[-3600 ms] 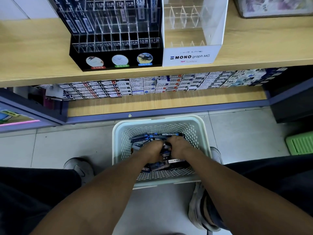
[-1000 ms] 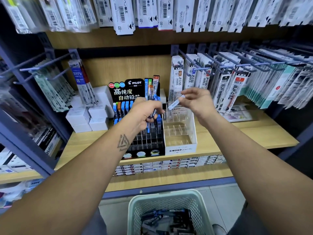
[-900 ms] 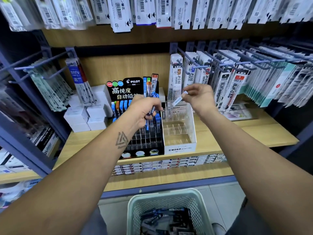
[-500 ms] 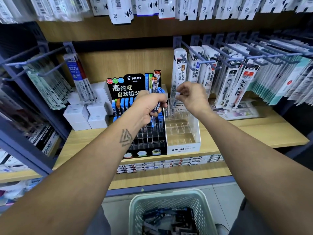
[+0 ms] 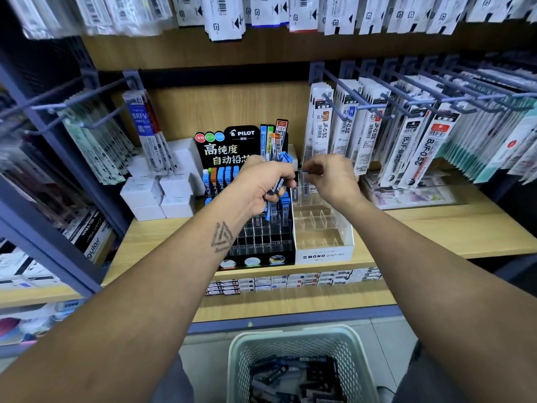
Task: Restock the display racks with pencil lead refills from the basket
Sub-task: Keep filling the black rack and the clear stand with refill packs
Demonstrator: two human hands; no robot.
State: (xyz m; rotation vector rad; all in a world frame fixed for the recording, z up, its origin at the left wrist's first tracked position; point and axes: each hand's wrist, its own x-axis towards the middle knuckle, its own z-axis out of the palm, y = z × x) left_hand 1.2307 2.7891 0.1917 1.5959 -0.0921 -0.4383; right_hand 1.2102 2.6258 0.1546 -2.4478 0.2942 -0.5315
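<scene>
white boxes [image 5: 158, 193] stacked at the left of the wooden shelf [image 5: 453, 231], under hook-hung refill packs [image 5: 145, 135]. next right, black pilot rack [image 5: 255, 228]: rear cells hold upright blue- and orange-capped lead tubes [image 5: 220, 178], front rows of clear cells show no tubes.

left hand [image 5: 258, 187] above the pilot rack, fingers curled tight round a bundle of lead refills [image 5: 280, 173], blue caps sticking up past the knuckles.

just beside it, touching the black rack's side, the clear mono rack [image 5: 322, 228]: two cases stand in the rear cells, the nearer stepped cells are bare. right hand [image 5: 331, 181] hovers over that rear row, thumb and forefinger pinching a single small refill case [image 5: 309, 173]; the case is blurred and its label cannot be read.

right of the mono rack, a stretch of open shelf runs to the front edge. hanging jf and buf refill packs [image 5: 406, 141] crowd the hooks above it, their lower ends near the right hand's knuckles.

below, on the floor between the person's legs, pale mesh basket [image 5: 241, 362], dark refill cases heaped loose in its bottom. a lower shelf shows a row of flat boxes [image 5: 290, 282] near its front lip.
</scene>
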